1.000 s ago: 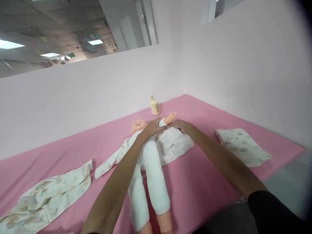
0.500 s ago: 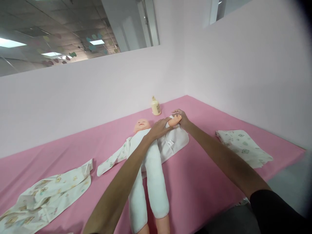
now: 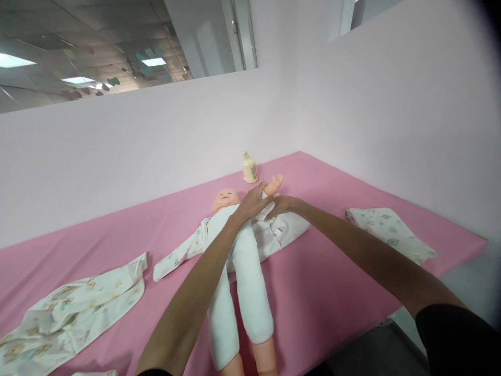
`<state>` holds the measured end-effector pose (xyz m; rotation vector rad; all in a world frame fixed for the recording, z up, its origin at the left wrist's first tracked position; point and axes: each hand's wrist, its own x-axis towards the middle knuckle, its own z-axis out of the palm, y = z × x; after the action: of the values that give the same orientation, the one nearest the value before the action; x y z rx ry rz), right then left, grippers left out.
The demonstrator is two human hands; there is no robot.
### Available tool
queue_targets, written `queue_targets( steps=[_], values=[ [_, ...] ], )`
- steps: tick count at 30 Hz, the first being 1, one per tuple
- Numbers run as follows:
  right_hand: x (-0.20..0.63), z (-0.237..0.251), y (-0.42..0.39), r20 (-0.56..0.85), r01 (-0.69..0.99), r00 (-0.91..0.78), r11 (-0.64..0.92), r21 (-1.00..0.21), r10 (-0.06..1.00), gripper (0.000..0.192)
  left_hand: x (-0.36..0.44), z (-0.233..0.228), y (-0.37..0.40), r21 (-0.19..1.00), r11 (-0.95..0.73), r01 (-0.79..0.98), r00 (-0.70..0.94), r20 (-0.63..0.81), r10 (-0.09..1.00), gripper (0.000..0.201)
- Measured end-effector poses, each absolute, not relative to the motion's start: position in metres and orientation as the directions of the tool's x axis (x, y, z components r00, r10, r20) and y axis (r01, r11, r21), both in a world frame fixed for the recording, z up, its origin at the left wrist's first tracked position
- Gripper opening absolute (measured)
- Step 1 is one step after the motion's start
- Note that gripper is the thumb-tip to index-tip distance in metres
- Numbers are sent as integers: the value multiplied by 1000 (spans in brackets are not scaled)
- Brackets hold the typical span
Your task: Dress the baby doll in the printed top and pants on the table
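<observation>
A baby doll point(image 3: 250, 282) with a white cloth body lies on its back, its head toward the wall. My left hand point(image 3: 252, 202) is closed around the doll's raised arm, just below its bare plastic hand point(image 3: 274, 184). Beside it my right hand point(image 3: 282, 205) has its fingers closed on the white baby shirt point(image 3: 291, 227), which is spread under and to the right of the doll. The shirt's printed sleeve point(image 3: 180, 258) covers the doll's other arm. My right fingertips are partly hidden in the cloth.
A pale yellow pump bottle point(image 3: 250, 169) stands near the wall behind the doll. Printed baby clothing point(image 3: 78, 313) lies at the left, and a folded printed cloth point(image 3: 391, 232) at the right. A pink sheet point(image 3: 324, 292) covers the table, with walls behind and right.
My right hand has moved from the doll's hand down and left to the shirt near its forearm. The doll's hand now points up, and my left hand still holds the arm.
</observation>
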<state>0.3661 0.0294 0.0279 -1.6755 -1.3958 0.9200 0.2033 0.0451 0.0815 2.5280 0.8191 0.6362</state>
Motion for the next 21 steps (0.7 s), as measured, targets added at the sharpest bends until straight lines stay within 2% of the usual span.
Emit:
queue_targets(
  steps=[3,6,12,16,21],
  values=[
    [354,26,25,-67,632,110,-122,-765,992,38,205,79,46,506,-753,422,734,297,611,43],
    [352,31,21,0,703,143,-101,-704,990,28,208,79,43,512,-757,405,734,311,604,43],
    [376,47,22,136,665,300,-104,-740,944,22,209,75,42,450,-755,476,725,286,627,40],
    [390,48,27,107,589,417,-179,-788,903,19,208,67,50,414,-716,562,721,179,669,47],
    [390,51,24,112,596,453,-208,-775,884,19,211,60,56,374,-731,571,771,61,633,49]
  ],
)
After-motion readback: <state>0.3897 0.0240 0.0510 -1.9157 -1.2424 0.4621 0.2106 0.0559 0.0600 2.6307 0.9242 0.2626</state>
